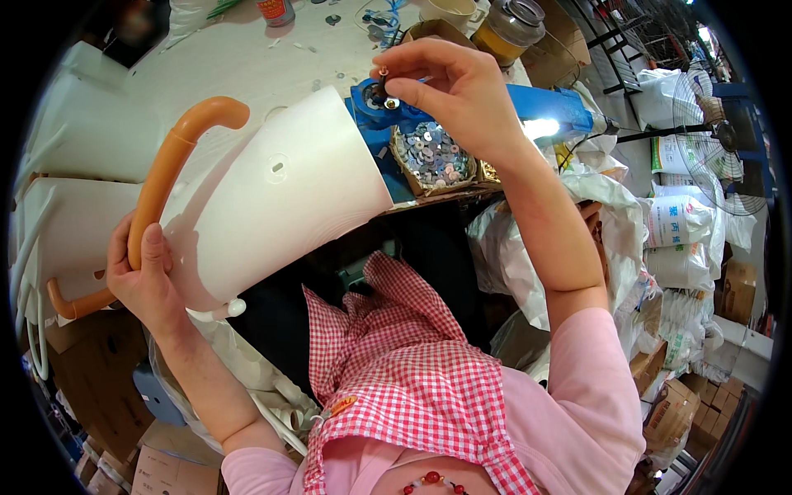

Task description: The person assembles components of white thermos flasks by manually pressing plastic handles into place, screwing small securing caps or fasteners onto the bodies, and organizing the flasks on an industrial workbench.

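My left hand (147, 268) is wrapped round the lower part of a curved orange handle (176, 148). Beside it lies a white plastic cylinder-shaped body (285, 186) with a small oval hole, tilted across the table edge. Its far end rests against a blue machine (528, 103). Over the machine's near end, my right hand (450, 87) has thumb and forefinger curled round a small copper-coloured piece (384, 73) at the top of a dark upright pin (380, 89). Whether that piece touches the pin is too small to tell. Below the hand sits a carton of grey washers (433, 155).
Other white bodies (87, 223) stand at the left, one with an orange handle (78, 301). A jar of yellow contents (509, 31) and a red can (275, 11) stand at the table's back. A lamp (542, 128) shines by the machine. A fan (718, 136) and sacks are at the right.
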`<control>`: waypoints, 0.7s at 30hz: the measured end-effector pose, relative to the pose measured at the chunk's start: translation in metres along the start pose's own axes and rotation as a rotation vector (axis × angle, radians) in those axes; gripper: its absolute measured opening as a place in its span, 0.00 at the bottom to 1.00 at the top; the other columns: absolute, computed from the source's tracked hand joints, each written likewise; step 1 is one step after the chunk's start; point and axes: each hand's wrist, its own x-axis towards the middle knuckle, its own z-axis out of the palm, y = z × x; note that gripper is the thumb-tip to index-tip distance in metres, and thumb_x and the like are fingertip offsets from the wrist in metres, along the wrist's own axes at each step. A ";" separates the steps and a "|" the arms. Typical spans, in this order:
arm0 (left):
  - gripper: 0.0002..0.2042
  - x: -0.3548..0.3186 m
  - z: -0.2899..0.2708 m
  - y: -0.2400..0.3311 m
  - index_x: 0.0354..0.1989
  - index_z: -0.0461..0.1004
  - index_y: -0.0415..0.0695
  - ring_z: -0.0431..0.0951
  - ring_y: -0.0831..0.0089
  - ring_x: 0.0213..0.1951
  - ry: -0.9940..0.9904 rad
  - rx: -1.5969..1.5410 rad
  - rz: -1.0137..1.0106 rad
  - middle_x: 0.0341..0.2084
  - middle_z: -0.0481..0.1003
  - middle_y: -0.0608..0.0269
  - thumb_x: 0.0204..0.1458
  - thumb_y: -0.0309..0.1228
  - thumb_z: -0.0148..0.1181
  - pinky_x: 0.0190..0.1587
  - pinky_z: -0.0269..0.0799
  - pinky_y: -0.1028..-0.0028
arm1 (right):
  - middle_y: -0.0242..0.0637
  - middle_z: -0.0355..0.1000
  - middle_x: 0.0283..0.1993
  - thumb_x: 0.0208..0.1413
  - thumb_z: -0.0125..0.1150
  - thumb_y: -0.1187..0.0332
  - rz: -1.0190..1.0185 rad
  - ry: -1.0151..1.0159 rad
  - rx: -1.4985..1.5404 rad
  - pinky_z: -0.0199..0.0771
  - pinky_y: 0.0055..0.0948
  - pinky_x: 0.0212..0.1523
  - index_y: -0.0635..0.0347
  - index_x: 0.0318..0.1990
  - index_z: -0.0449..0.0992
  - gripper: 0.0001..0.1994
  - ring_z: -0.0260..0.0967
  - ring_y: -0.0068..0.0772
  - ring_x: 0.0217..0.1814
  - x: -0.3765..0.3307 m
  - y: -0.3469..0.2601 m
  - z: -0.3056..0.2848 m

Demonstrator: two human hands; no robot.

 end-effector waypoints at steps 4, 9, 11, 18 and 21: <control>0.14 -0.001 -0.001 -0.001 0.46 0.78 0.35 0.59 0.87 0.20 0.024 -0.024 0.002 0.20 0.67 0.74 0.57 0.32 0.69 0.23 0.50 0.83 | 0.34 0.81 0.41 0.53 0.69 0.73 -0.027 0.298 0.157 0.79 0.27 0.43 0.60 0.46 0.82 0.12 0.78 0.29 0.39 -0.042 -0.003 0.007; 0.15 0.002 -0.003 -0.003 0.48 0.77 0.35 0.59 0.87 0.21 0.008 -0.021 -0.018 0.20 0.66 0.74 0.58 0.33 0.67 0.24 0.51 0.82 | 0.41 0.79 0.34 0.53 0.65 0.70 0.337 -0.052 -0.404 0.77 0.32 0.39 0.61 0.37 0.83 0.07 0.77 0.37 0.32 -0.090 0.046 -0.004; 0.15 0.003 -0.001 -0.005 0.49 0.76 0.34 0.60 0.86 0.22 0.000 -0.003 -0.018 0.19 0.65 0.74 0.60 0.33 0.66 0.24 0.51 0.82 | 0.38 0.79 0.37 0.52 0.64 0.70 0.211 -0.039 -0.600 0.77 0.37 0.44 0.58 0.37 0.83 0.07 0.76 0.42 0.41 -0.086 0.075 0.002; 0.14 0.002 0.000 -0.001 0.49 0.76 0.34 0.61 0.86 0.22 -0.009 0.027 0.004 0.19 0.66 0.73 0.60 0.31 0.66 0.24 0.52 0.82 | 0.36 0.78 0.39 0.51 0.64 0.70 0.146 -0.176 -0.773 0.75 0.40 0.48 0.56 0.35 0.82 0.05 0.74 0.43 0.47 -0.073 0.088 0.000; 0.15 0.002 -0.002 -0.001 0.49 0.76 0.35 0.60 0.86 0.21 0.012 0.020 0.008 0.20 0.66 0.74 0.59 0.31 0.66 0.24 0.52 0.82 | 0.36 0.79 0.38 0.51 0.65 0.71 0.013 -0.063 -0.602 0.76 0.38 0.46 0.57 0.34 0.82 0.04 0.75 0.43 0.45 -0.082 0.078 -0.005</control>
